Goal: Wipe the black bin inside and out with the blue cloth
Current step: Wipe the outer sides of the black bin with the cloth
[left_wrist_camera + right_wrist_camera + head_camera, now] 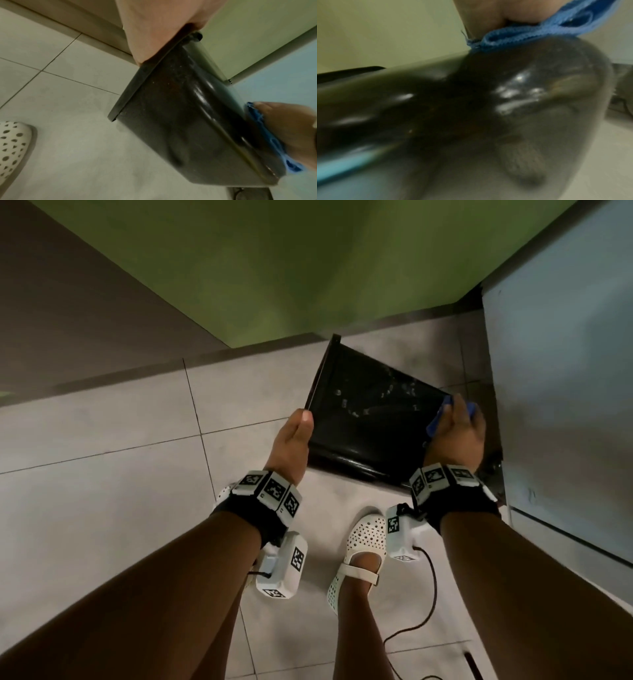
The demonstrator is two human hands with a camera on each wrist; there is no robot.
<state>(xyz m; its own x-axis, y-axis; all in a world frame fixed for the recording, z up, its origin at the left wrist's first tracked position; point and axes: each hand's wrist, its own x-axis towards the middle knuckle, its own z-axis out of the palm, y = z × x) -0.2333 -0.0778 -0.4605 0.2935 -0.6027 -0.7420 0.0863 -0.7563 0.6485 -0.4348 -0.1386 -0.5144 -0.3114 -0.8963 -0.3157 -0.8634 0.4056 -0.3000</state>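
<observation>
The black bin (359, 412) is held tilted above the tiled floor, glossy and speckled with pale spots; its side fills the left wrist view (180, 121) and the right wrist view (436, 101). My left hand (294, 436) grips its left rim, thumb on top (154, 27). My right hand (459, 429) holds the folded blue cloth (435, 424) against the bin's right end. The cloth (267, 135) lies squeezed between my right hand (291, 128) and the bin. Close up, the cloth (530, 35) bunches under my right hand's fingers (496, 13).
A green wall (274, 268) stands behind the bin and a pale blue appliance (565, 371) is close on the right. My white perforated shoe (359, 549) is on the floor tiles (120, 474) below the bin. A black cable (424, 604) trails by my foot.
</observation>
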